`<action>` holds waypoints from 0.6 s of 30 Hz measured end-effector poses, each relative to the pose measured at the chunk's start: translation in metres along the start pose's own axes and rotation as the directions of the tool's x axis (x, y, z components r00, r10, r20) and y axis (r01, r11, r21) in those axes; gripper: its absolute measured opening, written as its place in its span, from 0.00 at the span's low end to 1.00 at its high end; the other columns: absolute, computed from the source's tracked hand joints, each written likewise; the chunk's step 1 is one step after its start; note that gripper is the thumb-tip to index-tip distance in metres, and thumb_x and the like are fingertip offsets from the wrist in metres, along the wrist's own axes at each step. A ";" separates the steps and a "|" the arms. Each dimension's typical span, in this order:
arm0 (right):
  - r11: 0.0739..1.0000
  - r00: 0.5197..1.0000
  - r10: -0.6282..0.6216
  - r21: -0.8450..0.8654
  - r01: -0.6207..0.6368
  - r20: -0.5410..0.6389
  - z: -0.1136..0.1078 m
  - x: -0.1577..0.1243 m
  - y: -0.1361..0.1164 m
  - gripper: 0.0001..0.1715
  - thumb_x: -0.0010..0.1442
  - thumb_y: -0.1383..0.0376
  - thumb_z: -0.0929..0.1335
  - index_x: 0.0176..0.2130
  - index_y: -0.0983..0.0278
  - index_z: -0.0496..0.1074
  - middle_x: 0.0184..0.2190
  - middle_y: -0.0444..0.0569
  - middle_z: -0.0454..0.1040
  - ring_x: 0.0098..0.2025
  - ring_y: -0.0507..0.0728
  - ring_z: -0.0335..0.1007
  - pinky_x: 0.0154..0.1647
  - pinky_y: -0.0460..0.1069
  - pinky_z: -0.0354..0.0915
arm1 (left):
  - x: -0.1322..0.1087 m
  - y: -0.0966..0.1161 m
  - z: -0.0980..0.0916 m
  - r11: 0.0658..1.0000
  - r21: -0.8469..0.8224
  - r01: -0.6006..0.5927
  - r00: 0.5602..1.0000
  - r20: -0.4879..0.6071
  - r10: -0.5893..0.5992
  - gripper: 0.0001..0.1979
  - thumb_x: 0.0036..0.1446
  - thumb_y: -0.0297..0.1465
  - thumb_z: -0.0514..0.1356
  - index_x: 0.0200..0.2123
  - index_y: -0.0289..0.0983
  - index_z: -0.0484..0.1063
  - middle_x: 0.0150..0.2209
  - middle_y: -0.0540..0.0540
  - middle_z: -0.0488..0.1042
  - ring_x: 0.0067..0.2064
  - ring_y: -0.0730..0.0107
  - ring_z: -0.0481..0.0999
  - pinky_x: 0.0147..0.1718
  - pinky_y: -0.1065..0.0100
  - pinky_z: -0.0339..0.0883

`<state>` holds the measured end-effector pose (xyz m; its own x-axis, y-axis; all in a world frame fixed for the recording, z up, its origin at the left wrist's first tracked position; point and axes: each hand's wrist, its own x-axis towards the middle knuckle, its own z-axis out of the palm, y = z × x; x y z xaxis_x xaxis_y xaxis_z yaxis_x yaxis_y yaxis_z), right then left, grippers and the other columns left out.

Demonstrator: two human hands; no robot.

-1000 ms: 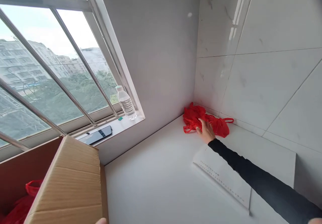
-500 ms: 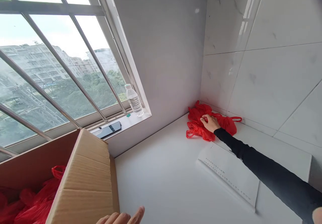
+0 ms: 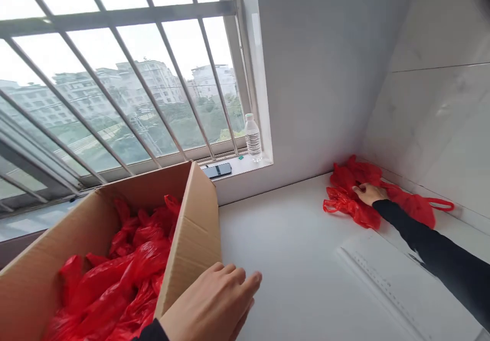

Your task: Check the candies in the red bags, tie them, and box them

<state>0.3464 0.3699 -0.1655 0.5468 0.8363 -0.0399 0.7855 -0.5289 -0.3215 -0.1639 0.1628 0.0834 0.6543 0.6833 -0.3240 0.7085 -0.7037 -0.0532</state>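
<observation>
My right hand reaches to the back corner of the white surface, its fingers closed on the thin red plastic bags heaped against the wall. Exactly which bag the fingertips pinch is hard to make out. In the foreground, my left hand hovers beside the right wall of a cardboard box, fingers loosely bent and nothing visible in them. More red plastic bags lie crumpled inside the box.
A barred window rises behind the box. On its sill stand a clear water bottle and a dark phone lying flat. White sheet-like item with a printed edge lies under my right forearm. Tiled wall borders the right.
My view has swung left, so more of the box and its bags shows. My left hand has come further into view. The right hand stays at the red bags in the corner.
</observation>
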 end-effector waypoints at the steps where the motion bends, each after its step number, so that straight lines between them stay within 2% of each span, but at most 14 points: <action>1: 1.000 1.000 -0.011 0.002 0.011 0.004 0.001 0.004 0.001 0.22 0.74 0.55 0.60 0.53 0.67 0.73 0.52 0.55 0.74 0.54 0.60 0.72 0.55 0.60 0.69 | -0.001 0.004 -0.004 1.000 -0.010 0.007 1.000 0.025 -0.006 0.17 0.65 0.27 0.48 0.48 0.41 0.74 0.37 0.43 0.79 0.37 0.55 0.80 0.38 0.53 0.76; 2: 1.000 1.000 -0.022 0.003 0.022 0.013 0.003 0.008 0.002 0.24 0.75 0.57 0.57 0.51 0.67 0.74 0.50 0.55 0.75 0.54 0.59 0.72 0.55 0.59 0.68 | -0.002 0.005 -0.005 1.000 -0.016 0.008 0.999 0.039 -0.007 0.16 0.65 0.28 0.48 0.49 0.40 0.73 0.38 0.43 0.79 0.37 0.54 0.80 0.38 0.53 0.75; 7: 0.998 0.999 -0.015 0.059 0.013 0.028 0.006 0.018 -0.003 0.15 0.72 0.60 0.64 0.45 0.67 0.76 0.48 0.54 0.76 0.50 0.57 0.74 0.54 0.58 0.70 | -0.006 0.005 0.008 1.000 -0.003 -0.005 1.000 -0.009 0.005 0.13 0.63 0.28 0.51 0.48 0.39 0.71 0.35 0.44 0.77 0.34 0.55 0.78 0.34 0.55 0.73; 10: 0.991 0.999 0.021 0.130 -0.015 -0.042 -0.006 0.013 -0.013 0.17 0.73 0.59 0.63 0.48 0.68 0.75 0.49 0.56 0.75 0.52 0.58 0.73 0.55 0.57 0.69 | -0.007 0.006 0.011 1.000 0.009 -0.029 0.999 -0.035 0.029 0.11 0.63 0.28 0.53 0.46 0.39 0.71 0.33 0.45 0.76 0.32 0.54 0.78 0.31 0.56 0.72; 13: 0.973 0.989 0.023 0.233 0.012 -0.148 -0.026 0.003 -0.027 0.18 0.71 0.57 0.65 0.52 0.66 0.72 0.50 0.55 0.74 0.52 0.60 0.73 0.53 0.58 0.69 | -0.006 0.008 0.007 1.000 0.019 -0.009 0.999 -0.050 0.010 0.11 0.62 0.25 0.52 0.44 0.39 0.72 0.33 0.45 0.76 0.28 0.56 0.77 0.30 0.58 0.71; 14: 0.963 0.984 0.009 0.265 0.039 -0.177 -0.034 -0.002 -0.032 0.18 0.70 0.56 0.66 0.53 0.65 0.71 0.50 0.53 0.74 0.51 0.60 0.73 0.52 0.59 0.69 | -0.007 0.009 0.005 1.000 0.014 0.003 0.998 -0.058 -0.002 0.12 0.62 0.24 0.52 0.46 0.39 0.72 0.33 0.45 0.77 0.27 0.58 0.77 0.29 0.59 0.71; 16: 0.938 0.974 -0.051 0.325 0.123 -0.222 -0.046 -0.016 -0.042 0.18 0.68 0.55 0.68 0.52 0.63 0.71 0.49 0.52 0.74 0.49 0.59 0.72 0.52 0.59 0.69 | -0.008 0.011 0.003 1.000 -0.010 0.016 0.996 -0.093 -0.016 0.20 0.62 0.24 0.53 0.55 0.41 0.69 0.36 0.46 0.78 0.27 0.60 0.78 0.29 0.62 0.70; 18: 0.892 0.958 -0.144 0.386 0.234 -0.248 -0.055 -0.037 -0.051 0.16 0.68 0.56 0.67 0.49 0.64 0.71 0.45 0.51 0.74 0.47 0.58 0.72 0.51 0.57 0.68 | -0.009 0.011 0.001 1.000 -0.025 0.015 0.988 -0.151 -0.019 0.31 0.60 0.25 0.56 0.66 0.46 0.59 0.42 0.46 0.80 0.29 0.61 0.80 0.30 0.64 0.71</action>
<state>0.3019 0.3585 -0.0959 0.4824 0.8416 0.2427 0.7173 -0.2205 -0.6610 -0.1626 0.1487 0.0850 0.6732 0.7180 -0.1770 0.7248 -0.6881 -0.0345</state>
